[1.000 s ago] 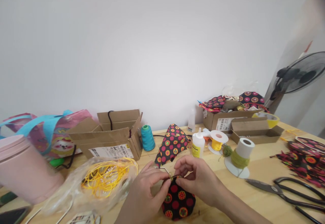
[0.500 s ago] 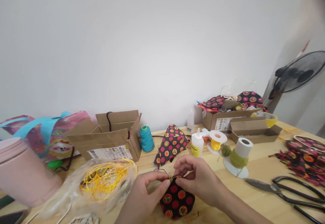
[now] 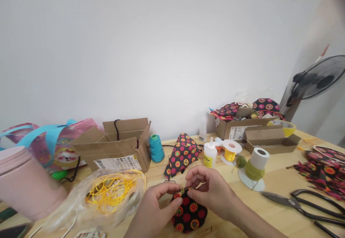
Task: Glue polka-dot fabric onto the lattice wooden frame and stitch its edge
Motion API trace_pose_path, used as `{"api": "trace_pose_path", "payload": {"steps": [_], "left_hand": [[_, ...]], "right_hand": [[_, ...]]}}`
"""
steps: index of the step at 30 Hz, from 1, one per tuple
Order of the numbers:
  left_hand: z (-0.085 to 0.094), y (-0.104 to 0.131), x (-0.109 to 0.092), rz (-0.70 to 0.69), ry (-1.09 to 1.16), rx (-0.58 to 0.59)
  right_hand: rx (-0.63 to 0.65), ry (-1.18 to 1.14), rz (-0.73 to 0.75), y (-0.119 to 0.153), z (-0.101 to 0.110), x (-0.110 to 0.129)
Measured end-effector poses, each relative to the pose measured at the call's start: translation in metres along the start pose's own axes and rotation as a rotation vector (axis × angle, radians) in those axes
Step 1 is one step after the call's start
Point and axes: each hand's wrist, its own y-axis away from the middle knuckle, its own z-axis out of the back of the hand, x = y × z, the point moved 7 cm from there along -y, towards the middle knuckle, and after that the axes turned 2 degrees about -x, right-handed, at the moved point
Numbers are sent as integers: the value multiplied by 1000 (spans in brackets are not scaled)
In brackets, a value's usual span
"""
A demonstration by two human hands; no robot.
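Wooden tabletop, bearing all below. Black-handled scissors, right side. Dotted black fabric pouch, front centre, between both hands: left hand, thumb against its face, index finger at its top edge; right hand, thumb and fingers pinching its top edge.

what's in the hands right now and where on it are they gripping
The dark floral fabric piece, held at its top edge between the fingers of the left hand and right hand.
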Motion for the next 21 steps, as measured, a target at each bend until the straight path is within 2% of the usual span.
{"api": "trace_pose_path", "payload": {"steps": [10, 17, 21], "left_hand": [[-9, -1, -8, 38, 414, 32], [-6, -2, -6, 126, 473, -17], [-7, -2, -5, 132, 466, -2]], "right_hand": [[-18, -101, -30, -1, 0, 2], [-24, -202, -53, -3, -2, -4], [-49, -128, -27, 0, 1, 1]]}}
